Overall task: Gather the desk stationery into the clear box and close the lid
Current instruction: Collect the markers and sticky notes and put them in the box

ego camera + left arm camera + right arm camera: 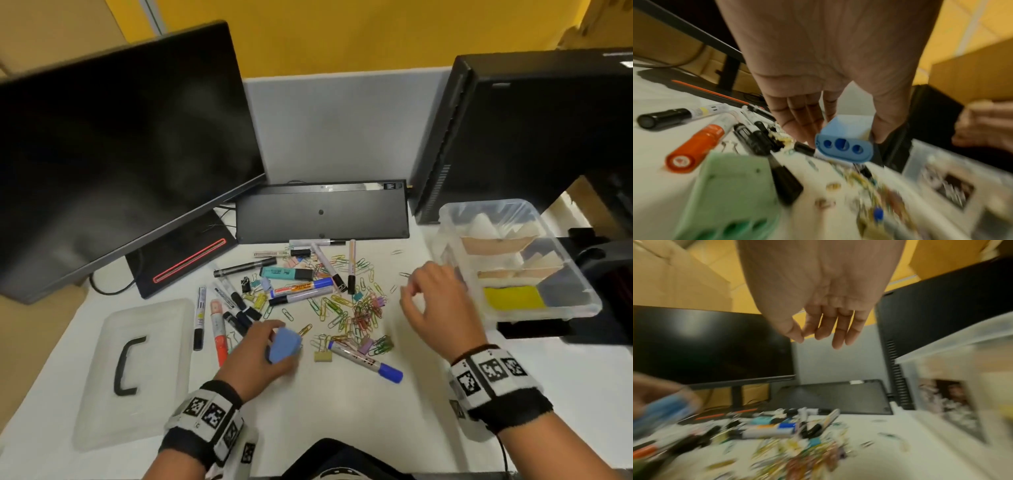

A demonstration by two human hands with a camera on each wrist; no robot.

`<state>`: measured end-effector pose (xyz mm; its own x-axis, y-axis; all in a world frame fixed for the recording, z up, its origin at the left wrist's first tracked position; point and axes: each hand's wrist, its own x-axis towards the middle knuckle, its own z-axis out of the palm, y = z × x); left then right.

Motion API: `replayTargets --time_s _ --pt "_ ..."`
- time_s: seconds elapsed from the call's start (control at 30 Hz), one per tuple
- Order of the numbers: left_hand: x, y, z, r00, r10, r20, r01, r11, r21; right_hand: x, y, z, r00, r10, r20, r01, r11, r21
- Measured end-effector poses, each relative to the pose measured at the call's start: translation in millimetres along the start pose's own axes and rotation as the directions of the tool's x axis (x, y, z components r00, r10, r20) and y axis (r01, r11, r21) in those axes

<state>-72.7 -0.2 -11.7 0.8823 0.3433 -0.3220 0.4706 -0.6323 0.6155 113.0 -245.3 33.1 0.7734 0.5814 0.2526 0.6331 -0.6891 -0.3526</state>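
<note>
My left hand (265, 346) grips a blue sharpener (283, 344) with three holes (844, 146) just above the desk, at the near edge of the stationery pile. Markers (301, 289), highlighters and several coloured paper clips (359, 313) lie scattered mid-desk. My right hand (433, 301) hovers with loose, empty fingers (838, 335) between the clip pile and the clear box (579, 308), which sits at the right with sticky notes inside. The box's lid (137, 370), with a black handle, lies flat at the left.
A dark monitor (120, 154) stands at the back left, its base (185, 263) beside the pile. A black keyboard (322, 214) lies upside down behind the markers. A black computer case (531, 130) rises behind the box. A green sharpener (731, 194) lies near my left wrist.
</note>
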Motion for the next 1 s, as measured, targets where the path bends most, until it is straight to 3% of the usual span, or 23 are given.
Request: replayTargets --time_s 0.1,0.2,0.3,0.47,0.53,0.6,0.73,0.8,0.87,0.93,1.0 --pt "-4.0 -16.4 -28.3 0.988 -0.004 -0.151 -0.024 0.983 -0.181 -6.0 -40.7 30.1 0.979 -0.128 0.159 0.11 0.987 0.113" --pt "-5.4 -36.1 -50.6 0.97 -0.074 -0.231 -0.009 0.94 -0.341 -9.3 -76.6 66.8 0.919 -0.278 0.28 0.232 0.955 0.187" --pt "-7.0 -55.8 -67.2 0.949 -0.146 -0.279 0.018 0.91 -0.415 -9.4 -116.2 98.0 0.757 -0.468 0.456 0.422 0.883 0.206" --pt "-9.3 -86.4 -78.4 0.937 -0.214 -0.275 0.059 0.875 -0.481 -1.7 -167.9 139.1 0.479 -0.579 0.66 0.638 0.746 0.191" --pt "-11.1 -93.4 -79.1 0.938 -0.218 -0.268 0.066 0.874 -0.481 -2.4 -177.3 153.1 0.426 -0.577 0.696 0.699 0.699 0.151" --pt "-13.3 -97.9 -79.4 0.939 -0.219 -0.266 0.071 0.879 -0.471 -3.2 -183.9 158.5 0.43 -0.574 0.696 0.715 0.688 0.125" --pt "-15.6 -101.2 -79.0 0.941 -0.22 -0.258 0.081 0.884 -0.46 1.0 -185.7 156.1 0.477 -0.566 0.673 0.636 0.75 0.181" --pt "-16.4 -98.7 -79.1 0.941 -0.219 -0.257 0.077 0.88 -0.468 3.4 -181.0 146.5 0.553 -0.562 0.614 0.55 0.801 0.237" --pt "-16.7 -96.2 -78.9 0.943 -0.222 -0.247 0.08 0.874 -0.478 4.9 -174.4 129.4 0.666 -0.532 0.523 0.418 0.847 0.328" --pt "-15.9 -91.6 -78.0 0.946 -0.217 -0.242 0.077 0.873 -0.482 6.8 -164.2 106.9 0.766 -0.438 0.471 0.214 0.864 0.457" --pt "-14.2 -84.2 -75.8 0.949 -0.206 -0.238 0.07 0.875 -0.479 9.0 -148.7 86.6 0.831 -0.301 0.468 -0.033 0.813 0.581"
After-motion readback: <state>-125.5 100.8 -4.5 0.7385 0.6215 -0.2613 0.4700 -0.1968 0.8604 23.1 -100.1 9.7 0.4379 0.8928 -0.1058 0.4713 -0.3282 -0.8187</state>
